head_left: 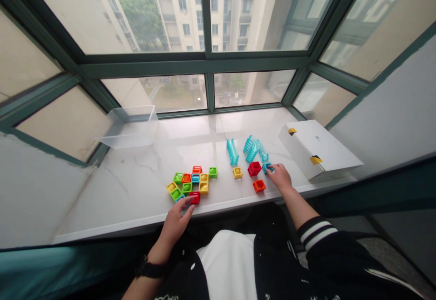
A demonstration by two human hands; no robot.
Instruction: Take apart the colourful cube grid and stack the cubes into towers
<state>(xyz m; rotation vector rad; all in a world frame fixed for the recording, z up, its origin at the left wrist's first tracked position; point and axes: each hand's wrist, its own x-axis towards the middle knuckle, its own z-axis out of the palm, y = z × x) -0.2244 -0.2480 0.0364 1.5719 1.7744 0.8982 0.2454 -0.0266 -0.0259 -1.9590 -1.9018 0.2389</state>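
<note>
My right hand (pixel 281 177) has its fingertips closed on a blue toy block (pixel 265 167), which is partly hidden by the fingers. Just left of it sit a dark red block (pixel 254 169) and an orange-red block (pixel 259 185), with a yellow block (pixel 237 172) farther left. My left hand (pixel 175 222) lies at the near edge of a cluster of coloured blocks (pixel 187 187), thumb and fingers apart. Its fingertips reach over a blue block (pixel 180 198) and close to a red block (pixel 194 197); whether they touch is hard to tell. A green block (pixel 213 172) stands at the cluster's right.
Behind the blocks lie clear blue ribbed track pieces, one straight (pixel 232 151) and a curved one (pixel 251 148) beside another (pixel 263 150). A transparent plastic bin (pixel 132 132) stands back left. A white box (pixel 320 148) with yellow-black tabs is at right. Windows border the white sill (pixel 112 195).
</note>
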